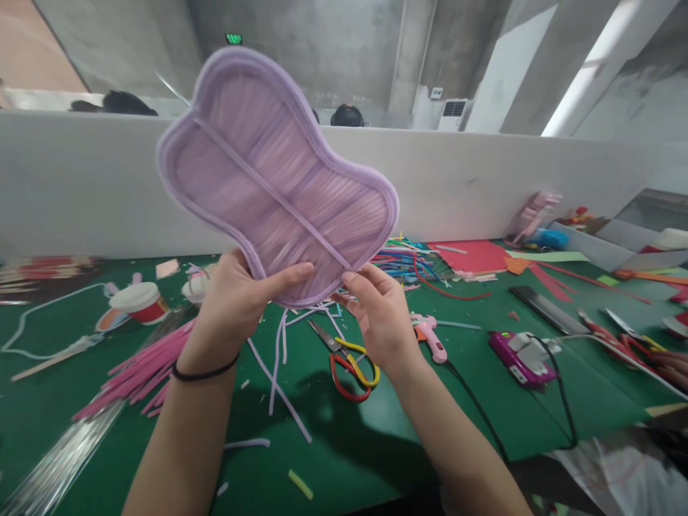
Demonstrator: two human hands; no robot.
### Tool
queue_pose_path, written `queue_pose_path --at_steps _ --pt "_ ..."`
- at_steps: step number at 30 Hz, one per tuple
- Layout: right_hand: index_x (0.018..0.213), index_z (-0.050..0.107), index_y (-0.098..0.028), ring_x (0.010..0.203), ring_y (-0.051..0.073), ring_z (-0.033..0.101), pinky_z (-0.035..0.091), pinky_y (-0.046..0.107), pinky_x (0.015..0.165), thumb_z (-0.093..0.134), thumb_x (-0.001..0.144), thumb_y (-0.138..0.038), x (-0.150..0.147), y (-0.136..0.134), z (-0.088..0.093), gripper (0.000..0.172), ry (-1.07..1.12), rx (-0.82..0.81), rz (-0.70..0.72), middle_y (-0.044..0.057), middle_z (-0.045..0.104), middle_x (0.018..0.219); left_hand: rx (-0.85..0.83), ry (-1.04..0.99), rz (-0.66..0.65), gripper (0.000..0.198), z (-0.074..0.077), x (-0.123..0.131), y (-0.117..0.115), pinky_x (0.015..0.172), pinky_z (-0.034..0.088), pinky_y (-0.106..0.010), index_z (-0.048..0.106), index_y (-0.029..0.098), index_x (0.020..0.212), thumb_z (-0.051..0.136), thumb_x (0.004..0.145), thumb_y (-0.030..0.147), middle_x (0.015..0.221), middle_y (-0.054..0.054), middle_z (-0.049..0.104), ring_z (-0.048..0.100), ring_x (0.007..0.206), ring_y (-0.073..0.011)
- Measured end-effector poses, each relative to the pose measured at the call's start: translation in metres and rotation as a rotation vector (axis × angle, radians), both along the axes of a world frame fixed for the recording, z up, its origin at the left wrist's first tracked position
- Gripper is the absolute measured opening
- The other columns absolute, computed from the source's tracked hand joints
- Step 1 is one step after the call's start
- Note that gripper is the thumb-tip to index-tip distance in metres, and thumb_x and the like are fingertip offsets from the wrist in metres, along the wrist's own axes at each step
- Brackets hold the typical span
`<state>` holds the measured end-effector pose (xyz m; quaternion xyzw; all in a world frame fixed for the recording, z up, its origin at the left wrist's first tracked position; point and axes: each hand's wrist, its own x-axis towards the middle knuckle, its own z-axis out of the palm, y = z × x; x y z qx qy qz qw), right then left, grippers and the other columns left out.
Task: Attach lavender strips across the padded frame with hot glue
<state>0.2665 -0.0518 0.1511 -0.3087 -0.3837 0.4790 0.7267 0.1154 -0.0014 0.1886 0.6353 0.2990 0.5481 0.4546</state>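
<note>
Raised above the table is a lilac butterfly-wing-like panel (236, 186), with a fuzzy pipe-cleaner rim, a strand-like filling and a thin strip running diagonally across it. My left hand (241, 294) grips its lower left edge, thumb on the near face and fingers behind. My right hand (379, 308) pinches the lower right rim where the strip ends. Below the hands lie scissors (349, 362) with one red and one yellow handle, blades parted. Loose lilac pipe cleaners (279, 373) are scattered beside them. A pink glue gun (430, 335) rests right of my right hand.
Pink pipe cleaners (145, 373) and clear sticks (69, 451) lie left. A lidded cup (140, 301) stands behind them. At right are a purple power strip (521, 358) with cables, red paper (467, 256) and another person's hand (671, 367). A white partition (462, 179) borders the table.
</note>
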Motion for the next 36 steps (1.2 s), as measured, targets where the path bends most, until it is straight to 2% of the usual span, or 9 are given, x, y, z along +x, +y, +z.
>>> queue_pose_path --at_steps 3,8,11,16,22,26,28,31,36 --pt "0.077 0.066 -0.021 0.074 0.013 0.061 0.053 0.03 0.074 0.067 0.072 -0.029 -0.007 0.002 0.002 0.009 0.001 0.004 -0.113 -0.002 0.067 0.077 0.105 -0.023 -0.002 0.039 -0.003 0.003 0.0 0.106 0.052 -0.043 0.075 0.024 0.104 0.086 0.067 0.025 0.114 -0.002 0.075 0.065 0.117 -0.0295" --pt "0.079 0.067 -0.021 0.074 0.013 0.063 0.053 0.029 0.074 0.065 0.075 -0.03 -0.009 0.002 -0.002 0.01 -0.071 0.065 -0.246 -0.002 0.068 0.078 0.113 -0.024 -0.006 0.033 -0.006 0.006 0.001 0.105 0.053 -0.045 0.076 0.024 0.1 0.085 0.069 0.026 0.112 -0.002 0.075 0.065 0.117 -0.0304" --pt "0.083 0.066 -0.023 0.076 0.013 0.063 0.054 0.029 0.073 0.07 0.077 -0.035 -0.008 -0.002 -0.006 0.015 -0.077 0.073 -0.238 -0.002 0.068 0.081 0.102 -0.015 0.017 0.036 -0.003 0.007 -0.001 0.106 0.052 -0.046 0.075 0.025 0.104 0.084 0.07 0.029 0.112 -0.001 0.075 0.066 0.117 -0.0305" --pt "0.091 0.069 -0.023 0.079 0.014 0.065 0.054 0.029 0.077 0.075 0.076 -0.037 -0.009 -0.008 -0.005 0.021 -0.132 0.093 -0.122 -0.001 0.07 0.083 0.087 0.034 0.052 0.042 0.0 0.008 -0.003 0.105 0.053 -0.045 0.074 0.027 0.11 0.084 0.07 0.033 0.113 0.0 0.075 0.066 0.116 -0.0299" --pt "0.083 0.071 -0.021 0.078 0.014 0.064 0.055 0.028 0.076 0.071 0.082 -0.041 -0.005 0.002 -0.007 0.02 -0.175 0.079 -0.241 -0.001 0.07 0.079 0.052 -0.001 0.024 0.037 -0.008 0.009 0.005 0.1 0.055 -0.043 0.075 0.022 0.103 0.085 0.069 0.035 0.112 -0.003 0.075 0.068 0.11 -0.0296" --pt "0.079 0.068 -0.02 0.072 0.012 0.059 0.051 0.026 0.072 0.069 0.084 -0.044 0.002 0.013 -0.015 0.025 -0.196 0.099 -0.278 -0.002 0.064 0.073 -0.008 0.148 0.089 0.04 -0.009 0.01 0.01 0.088 0.059 -0.041 0.074 0.019 0.096 0.086 0.066 0.043 0.103 -0.005 0.077 0.071 0.101 -0.0308" --pt "0.075 0.065 -0.02 0.067 0.011 0.054 0.047 0.024 0.067 0.069 0.083 -0.046 0.006 0.018 -0.019 0.028 -0.193 0.099 -0.329 -0.003 0.059 0.069 -0.031 0.237 0.054 0.044 -0.008 0.011 0.011 0.08 0.06 -0.039 0.072 0.018 0.095 0.087 0.063 0.044 0.1 -0.006 0.077 0.071 0.097 -0.0311" --pt "0.073 0.062 -0.02 0.065 0.01 0.05 0.044 0.024 0.064 0.069 0.083 -0.048 0.011 0.024 -0.023 0.031 -0.194 0.094 -0.4 -0.004 0.056 0.068 -0.079 0.278 -0.095 0.056 -0.009 0.013 0.013 0.074 0.061 -0.037 0.067 0.018 0.105 0.089 0.06 0.042 0.106 -0.009 0.075 0.072 0.095 -0.0299" --pt "0.079 0.063 -0.02 0.074 0.013 0.059 0.048 0.026 0.074 0.074 0.078 -0.045 0.014 0.028 -0.027 0.028 -0.173 0.068 -0.316 -0.002 0.065 0.078 -0.142 0.264 -0.252 0.053 -0.018 0.014 0.022 0.079 0.061 -0.041 0.064 0.016 0.109 0.086 0.066 0.038 0.104 -0.011 0.074 0.072 0.094 -0.0283"
